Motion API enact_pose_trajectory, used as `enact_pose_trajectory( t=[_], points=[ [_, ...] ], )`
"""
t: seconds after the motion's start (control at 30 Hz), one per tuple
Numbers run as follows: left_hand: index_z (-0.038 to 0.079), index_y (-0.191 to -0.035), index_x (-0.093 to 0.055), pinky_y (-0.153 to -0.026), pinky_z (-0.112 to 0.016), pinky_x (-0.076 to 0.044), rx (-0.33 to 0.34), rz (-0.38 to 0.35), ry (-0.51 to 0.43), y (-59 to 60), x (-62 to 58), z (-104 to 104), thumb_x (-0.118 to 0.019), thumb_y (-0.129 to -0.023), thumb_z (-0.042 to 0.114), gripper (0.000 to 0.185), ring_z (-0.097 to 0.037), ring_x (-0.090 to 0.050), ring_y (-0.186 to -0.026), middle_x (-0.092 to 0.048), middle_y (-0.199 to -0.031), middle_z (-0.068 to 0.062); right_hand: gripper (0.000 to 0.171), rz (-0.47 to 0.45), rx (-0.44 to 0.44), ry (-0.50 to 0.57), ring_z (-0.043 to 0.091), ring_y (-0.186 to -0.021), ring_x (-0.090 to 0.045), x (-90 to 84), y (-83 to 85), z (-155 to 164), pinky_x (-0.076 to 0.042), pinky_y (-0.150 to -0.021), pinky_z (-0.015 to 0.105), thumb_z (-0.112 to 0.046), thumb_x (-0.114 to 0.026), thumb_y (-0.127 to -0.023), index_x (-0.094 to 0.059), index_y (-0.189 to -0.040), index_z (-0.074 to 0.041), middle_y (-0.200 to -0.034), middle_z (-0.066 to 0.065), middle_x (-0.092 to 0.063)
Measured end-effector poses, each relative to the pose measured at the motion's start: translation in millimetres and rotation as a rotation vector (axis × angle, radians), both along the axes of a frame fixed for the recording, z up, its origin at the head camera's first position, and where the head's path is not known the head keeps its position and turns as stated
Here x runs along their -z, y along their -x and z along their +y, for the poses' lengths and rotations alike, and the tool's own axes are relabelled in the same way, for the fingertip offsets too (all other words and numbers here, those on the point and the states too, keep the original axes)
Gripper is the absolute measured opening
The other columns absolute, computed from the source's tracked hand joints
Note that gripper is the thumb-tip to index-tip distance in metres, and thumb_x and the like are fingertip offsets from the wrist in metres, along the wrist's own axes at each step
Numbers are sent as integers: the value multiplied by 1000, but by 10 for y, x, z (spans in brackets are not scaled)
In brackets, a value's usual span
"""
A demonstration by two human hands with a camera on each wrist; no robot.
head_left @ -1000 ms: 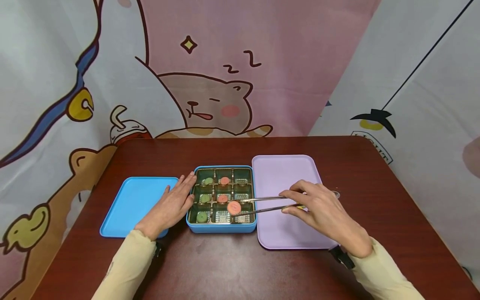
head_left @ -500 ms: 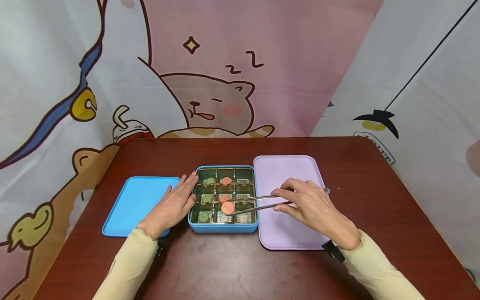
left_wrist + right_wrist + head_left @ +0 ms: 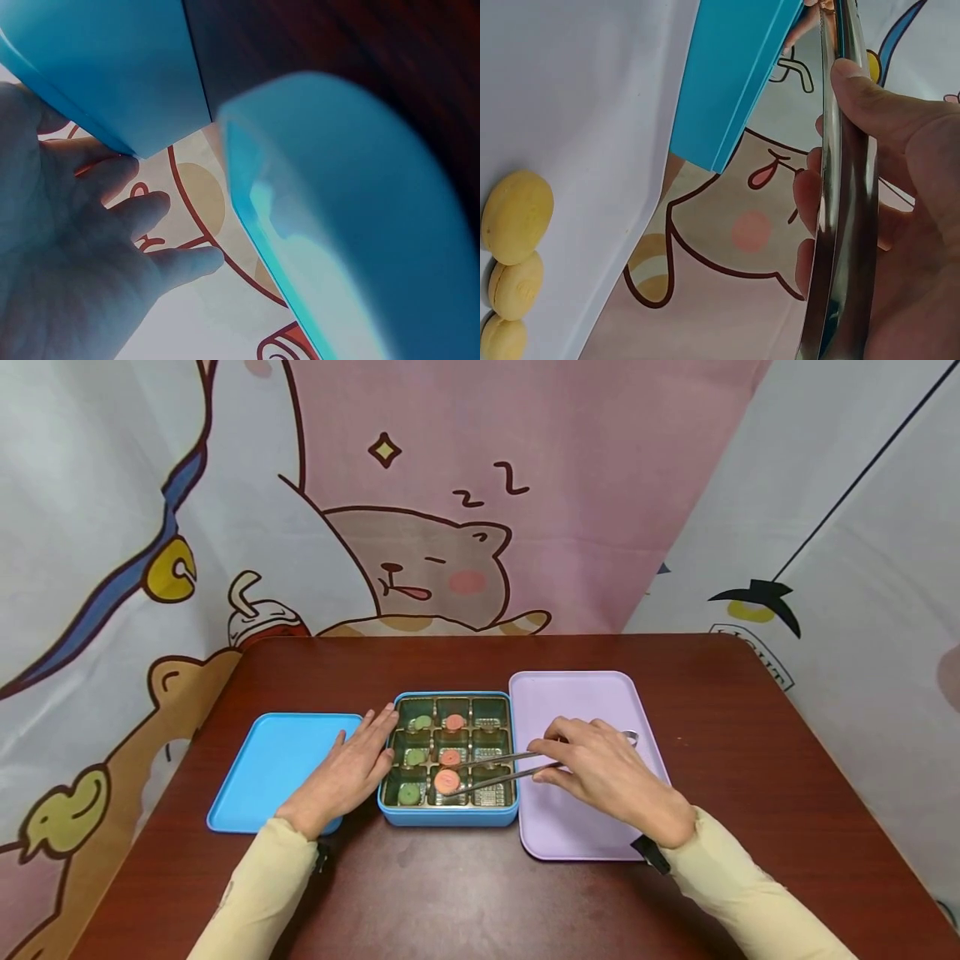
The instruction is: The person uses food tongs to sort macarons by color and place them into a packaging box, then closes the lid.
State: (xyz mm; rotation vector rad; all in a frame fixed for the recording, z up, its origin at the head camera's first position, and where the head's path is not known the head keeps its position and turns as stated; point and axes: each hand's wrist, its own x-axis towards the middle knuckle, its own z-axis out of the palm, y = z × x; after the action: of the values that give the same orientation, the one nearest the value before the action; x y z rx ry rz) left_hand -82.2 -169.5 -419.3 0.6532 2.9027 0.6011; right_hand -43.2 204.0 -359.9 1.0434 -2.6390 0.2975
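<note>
On the pink backdrop cloth (image 3: 525, 485) behind the worktop, two dark "z z" marks (image 3: 491, 487) float above the drawn sleeping animal. On the white cloth (image 3: 862, 568) to the right, a curved line of dark capital letters (image 3: 753, 652) sits under a black shape, too small and cut off to read

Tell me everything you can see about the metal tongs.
The tongs are long, thin and shiny, apparently steel, with two slim arms joined at a rounded end near the lilac tray. The right hand grips them around the middle. They lie nearly level, pointing left over the blue box, and their tips pinch a round pink cookie at the front middle compartment.
</note>
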Motion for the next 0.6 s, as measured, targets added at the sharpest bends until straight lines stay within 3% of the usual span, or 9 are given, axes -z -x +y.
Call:
enact_pose_trajectory(
  t=[0.6],
  points=[
    [8, -166, -25, -117, -72, -18, -1, -1, -1, -5, -1, -4, -43, -112, 30, 61, -37, -19, -157, -20, -172, -8, 30, -10, 1, -75, 10, -74, -58, -16, 27, -81, -44, -64, 33, -36, -88, -82, -79, -108, -24, -91, -8, -62]
  ],
)
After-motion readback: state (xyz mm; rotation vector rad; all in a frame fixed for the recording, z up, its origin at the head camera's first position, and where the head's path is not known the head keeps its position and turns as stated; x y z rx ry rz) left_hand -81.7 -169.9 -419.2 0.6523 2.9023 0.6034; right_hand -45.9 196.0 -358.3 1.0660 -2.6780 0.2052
